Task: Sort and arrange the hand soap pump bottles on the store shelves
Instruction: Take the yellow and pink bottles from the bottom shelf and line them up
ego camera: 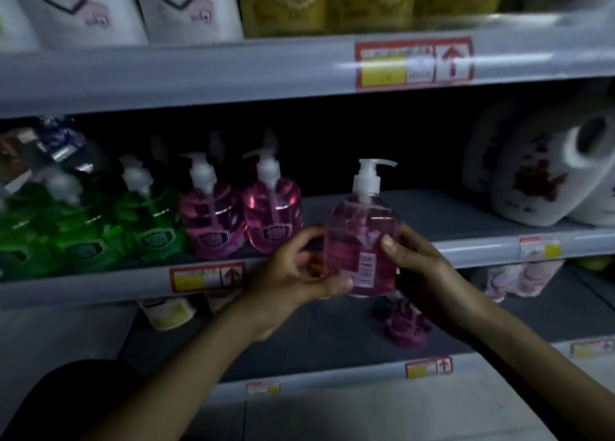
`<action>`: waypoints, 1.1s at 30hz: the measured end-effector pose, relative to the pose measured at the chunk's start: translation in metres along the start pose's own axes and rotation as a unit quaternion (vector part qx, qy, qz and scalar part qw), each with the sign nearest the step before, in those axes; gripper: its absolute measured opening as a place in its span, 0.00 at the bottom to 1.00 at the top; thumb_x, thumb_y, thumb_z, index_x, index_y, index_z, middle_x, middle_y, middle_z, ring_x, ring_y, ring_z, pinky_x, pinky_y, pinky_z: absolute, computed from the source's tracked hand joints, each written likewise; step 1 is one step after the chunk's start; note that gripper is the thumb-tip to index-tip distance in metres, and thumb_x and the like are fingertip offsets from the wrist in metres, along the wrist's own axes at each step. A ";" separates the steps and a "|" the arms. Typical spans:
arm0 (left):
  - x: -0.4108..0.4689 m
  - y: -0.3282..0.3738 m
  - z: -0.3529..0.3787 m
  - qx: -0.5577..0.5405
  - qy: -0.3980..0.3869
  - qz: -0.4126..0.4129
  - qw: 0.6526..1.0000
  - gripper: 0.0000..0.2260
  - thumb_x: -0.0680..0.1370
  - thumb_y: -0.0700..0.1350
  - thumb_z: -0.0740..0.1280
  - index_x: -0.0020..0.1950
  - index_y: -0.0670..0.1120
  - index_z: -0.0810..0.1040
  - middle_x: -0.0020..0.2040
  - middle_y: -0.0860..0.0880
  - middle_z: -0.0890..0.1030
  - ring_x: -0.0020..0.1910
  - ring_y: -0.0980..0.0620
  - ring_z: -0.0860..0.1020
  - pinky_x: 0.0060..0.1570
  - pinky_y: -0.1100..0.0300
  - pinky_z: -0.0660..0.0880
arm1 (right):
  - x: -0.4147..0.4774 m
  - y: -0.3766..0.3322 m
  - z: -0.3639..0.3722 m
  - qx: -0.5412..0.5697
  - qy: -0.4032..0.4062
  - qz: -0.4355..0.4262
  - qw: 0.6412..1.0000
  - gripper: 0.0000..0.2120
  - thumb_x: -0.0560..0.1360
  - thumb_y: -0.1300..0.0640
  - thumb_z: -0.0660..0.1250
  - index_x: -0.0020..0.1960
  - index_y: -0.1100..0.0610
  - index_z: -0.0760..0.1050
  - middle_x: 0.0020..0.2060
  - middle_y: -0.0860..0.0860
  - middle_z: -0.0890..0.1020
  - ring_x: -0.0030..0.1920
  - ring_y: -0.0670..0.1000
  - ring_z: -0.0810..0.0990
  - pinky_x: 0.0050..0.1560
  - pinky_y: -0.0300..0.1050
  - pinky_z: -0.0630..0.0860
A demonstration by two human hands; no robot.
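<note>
I hold a pink soap pump bottle (361, 241) upright in front of the middle shelf (466, 246), its barcode label towards me and its white pump pointing right. My left hand (293, 271) grips its lower left side and my right hand (419, 267) its right side. On the shelf to the left stand two pink pump bottles (211, 221) (273, 216). Left of those are several green pump bottles (149, 221).
Large white jugs (545, 177) stand at the right end of the middle shelf. The top shelf carries white refill bags (186, 4) and yellow packs (286, 4). On the lower shelf are a dark pink pouch (406, 324) and a white tub (168, 314). Price tags (414, 63) line the shelf edges.
</note>
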State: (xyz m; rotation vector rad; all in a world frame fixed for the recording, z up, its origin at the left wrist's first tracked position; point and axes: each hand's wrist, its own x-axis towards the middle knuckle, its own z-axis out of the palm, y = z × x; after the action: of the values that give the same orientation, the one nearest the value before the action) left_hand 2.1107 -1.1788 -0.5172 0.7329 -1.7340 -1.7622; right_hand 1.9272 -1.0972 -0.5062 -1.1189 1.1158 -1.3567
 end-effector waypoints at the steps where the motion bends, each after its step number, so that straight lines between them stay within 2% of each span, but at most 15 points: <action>1: 0.004 -0.001 0.007 0.022 0.036 0.030 0.999 0.34 0.62 0.42 0.79 0.65 0.56 0.71 0.56 0.45 0.80 0.55 0.48 0.81 0.51 0.57 0.78 | 0.004 -0.005 0.002 -0.037 0.008 -0.016 0.999 0.26 0.68 0.47 0.74 0.62 0.55 0.74 0.55 0.51 0.84 0.56 0.50 0.82 0.55 0.44 0.79; 3: 0.010 -0.003 0.019 0.045 0.079 0.077 0.993 0.36 0.60 0.43 0.81 0.64 0.59 0.70 0.54 0.52 0.79 0.54 0.49 0.82 0.50 0.55 0.79 | 0.010 -0.014 0.004 -0.069 0.035 -0.036 0.996 0.23 0.67 0.53 0.74 0.60 0.55 0.73 0.50 0.48 0.85 0.51 0.46 0.84 0.48 0.37 0.79; 5: 0.013 -0.002 0.024 0.047 0.086 0.095 0.991 0.35 0.61 0.43 0.80 0.63 0.60 0.69 0.51 0.56 0.80 0.52 0.51 0.82 0.51 0.53 0.80 | 0.017 -0.019 0.000 -0.072 0.041 -0.053 0.995 0.21 0.69 0.57 0.75 0.59 0.61 0.75 0.50 0.57 0.85 0.50 0.54 0.85 0.47 0.43 0.81; 7: 0.019 0.003 0.020 0.019 0.059 0.075 0.995 0.32 0.64 0.41 0.78 0.63 0.58 0.70 0.53 0.52 0.81 0.53 0.49 0.82 0.52 0.52 0.79 | 0.024 -0.022 -0.007 -0.039 0.045 -0.043 0.997 0.20 0.70 0.55 0.71 0.58 0.64 0.77 0.51 0.65 0.83 0.50 0.60 0.84 0.47 0.49 0.80; 9: 0.025 0.007 0.015 -0.039 -0.020 0.043 0.998 0.30 0.66 0.42 0.76 0.64 0.54 0.71 0.57 0.45 0.81 0.57 0.45 0.80 0.57 0.48 0.77 | 0.027 -0.021 -0.014 0.039 0.016 -0.013 0.999 0.26 0.67 0.51 0.72 0.60 0.65 0.76 0.55 0.67 0.81 0.52 0.63 0.82 0.49 0.54 0.79; 11: 0.029 0.006 0.019 -0.049 -0.048 0.047 0.997 0.30 0.65 0.40 0.76 0.65 0.51 0.71 0.58 0.44 0.81 0.60 0.44 0.79 0.60 0.47 0.75 | 0.028 -0.023 -0.015 0.087 -0.023 0.000 0.996 0.32 0.65 0.45 0.74 0.61 0.65 0.76 0.56 0.67 0.80 0.53 0.62 0.81 0.50 0.52 0.79; 13: 0.034 0.003 0.030 -0.029 0.007 0.081 0.996 0.33 0.64 0.37 0.78 0.65 0.52 0.69 0.58 0.47 0.81 0.58 0.48 0.80 0.59 0.48 0.76 | 0.029 -0.026 -0.015 0.016 -0.024 -0.001 1.000 0.28 0.68 0.44 0.72 0.61 0.60 0.76 0.57 0.63 0.81 0.55 0.58 0.81 0.52 0.50 0.78; 15: 0.040 -0.001 0.042 0.005 0.082 0.123 0.989 0.39 0.62 0.33 0.79 0.66 0.54 0.67 0.57 0.50 0.81 0.56 0.51 0.81 0.55 0.50 0.78 | 0.028 -0.030 -0.011 -0.104 0.019 -0.020 0.994 0.22 0.70 0.47 0.72 0.62 0.51 0.75 0.55 0.51 0.83 0.56 0.47 0.82 0.51 0.40 0.79; 17: 0.044 -0.004 0.047 0.064 0.120 0.156 0.978 0.43 0.60 0.33 0.80 0.68 0.56 0.64 0.58 0.56 0.80 0.56 0.55 0.81 0.53 0.54 0.79 | 0.026 -0.031 -0.011 -0.143 0.087 -0.036 0.985 0.29 0.65 0.48 0.77 0.62 0.48 0.70 0.52 0.45 0.84 0.51 0.40 0.83 0.45 0.31 0.78; 20: 0.046 -0.001 0.043 0.059 0.059 0.147 0.986 0.43 0.63 0.34 0.79 0.71 0.55 0.63 0.61 0.55 0.78 0.59 0.55 0.79 0.56 0.56 0.77 | 0.026 -0.026 -0.020 -0.094 0.109 -0.036 0.989 0.32 0.63 0.48 0.80 0.63 0.52 0.72 0.52 0.48 0.84 0.53 0.46 0.83 0.48 0.40 0.79; 23: 0.045 0.005 0.036 0.001 -0.066 0.114 0.991 0.37 0.68 0.33 0.74 0.71 0.54 0.64 0.64 0.51 0.78 0.63 0.52 0.76 0.58 0.58 0.74 | 0.021 -0.023 -0.033 -0.004 0.028 -0.023 0.999 0.29 0.68 0.50 0.72 0.65 0.61 0.72 0.59 0.63 0.79 0.60 0.63 0.79 0.59 0.57 0.76; 25: 0.045 0.004 0.041 -0.001 -0.056 0.127 0.990 0.39 0.67 0.32 0.75 0.72 0.53 0.62 0.65 0.50 0.76 0.65 0.50 0.75 0.61 0.53 0.74 | 0.018 -0.024 -0.035 0.014 -0.005 -0.009 1.000 0.28 0.70 0.49 0.70 0.66 0.60 0.71 0.61 0.65 0.78 0.61 0.64 0.78 0.61 0.57 0.74; 27: 0.047 -0.001 0.049 0.034 0.017 0.149 0.988 0.45 0.65 0.33 0.78 0.74 0.53 0.59 0.66 0.53 0.75 0.66 0.53 0.74 0.63 0.51 0.73 | 0.017 -0.024 -0.032 -0.032 0.014 0.000 0.999 0.28 0.70 0.49 0.70 0.68 0.54 0.70 0.61 0.56 0.80 0.61 0.56 0.79 0.60 0.51 0.77; 29: 0.049 -0.006 0.053 0.095 0.074 0.161 0.980 0.50 0.62 0.36 0.80 0.75 0.57 0.56 0.66 0.57 0.74 0.65 0.56 0.74 0.61 0.55 0.74 | 0.019 -0.021 -0.030 -0.085 0.064 -0.003 0.994 0.30 0.68 0.48 0.72 0.67 0.50 0.69 0.57 0.48 0.83 0.58 0.48 0.82 0.53 0.43 0.80; 33: 0.052 -0.001 0.045 0.052 0.002 0.124 0.991 0.46 0.67 0.33 0.77 0.74 0.59 0.57 0.64 0.60 0.75 0.64 0.59 0.75 0.59 0.60 0.74 | 0.025 -0.016 -0.035 -0.062 0.099 -0.009 0.993 0.25 0.68 0.52 0.72 0.63 0.54 0.74 0.54 0.52 0.84 0.55 0.52 0.83 0.51 0.44 0.79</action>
State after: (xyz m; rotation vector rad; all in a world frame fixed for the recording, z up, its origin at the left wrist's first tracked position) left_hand 2.0422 -1.1846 -0.5178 0.5374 -1.8387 -1.5115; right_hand 1.8888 -1.1194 -0.4937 -1.1025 1.3525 -1.4535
